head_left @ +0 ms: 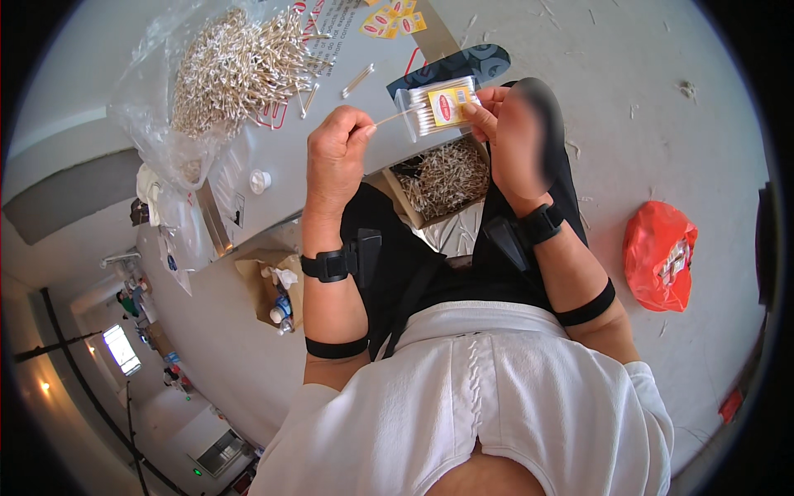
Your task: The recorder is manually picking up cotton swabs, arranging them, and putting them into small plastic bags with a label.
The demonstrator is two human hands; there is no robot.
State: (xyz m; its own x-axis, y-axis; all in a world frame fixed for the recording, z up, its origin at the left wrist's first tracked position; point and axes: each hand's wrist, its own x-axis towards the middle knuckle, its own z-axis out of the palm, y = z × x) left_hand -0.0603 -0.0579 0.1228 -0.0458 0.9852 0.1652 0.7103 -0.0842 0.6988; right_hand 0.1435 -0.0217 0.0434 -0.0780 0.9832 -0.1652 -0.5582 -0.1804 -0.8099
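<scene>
My left hand (337,157) is closed in a pinch on one end of a single cotton swab (392,121). The swab's other end points right, reaching the opening of a small clear plastic bag (444,106). Inside that bag lies a row of cotton swabs with a yellow label in front. My right hand (514,149) grips the bag's right edge between thumb and fingers; part of this hand is blurred. Just below the bag, between my knees, is a cardboard box (398,192) holding many loose swabs.
A big heap of swabs (240,70) spills from clear plastic on the grey table (285,153). There too are a small white tub (260,182), stray swabs (358,78) and yellow cards (393,20). A red bag (649,248) and paper bag (258,273) stand on the floor.
</scene>
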